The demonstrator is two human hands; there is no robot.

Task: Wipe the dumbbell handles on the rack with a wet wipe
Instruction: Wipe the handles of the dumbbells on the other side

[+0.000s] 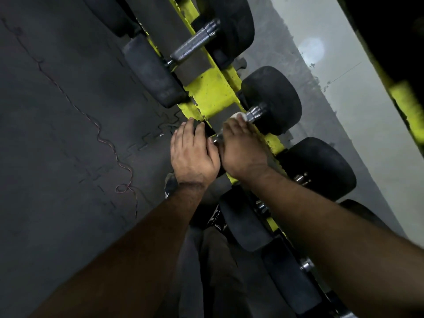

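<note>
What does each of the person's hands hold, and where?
Right hand grips the white wet wipe around the knurled metal dumbbell handle. Left hand rests on that dumbbell's near black rubber head.

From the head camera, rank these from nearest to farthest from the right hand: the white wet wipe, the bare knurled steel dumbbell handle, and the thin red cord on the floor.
1. White wet wipe: under the right hand's fingertips.
2. Bare knurled steel dumbbell handle: up the yellow rack, one dumbbell along.
3. Thin red cord: far left, on the dark floor.

No legible text, labels or numbers on any dumbbell (271, 99); none on rack (212, 92)
</note>
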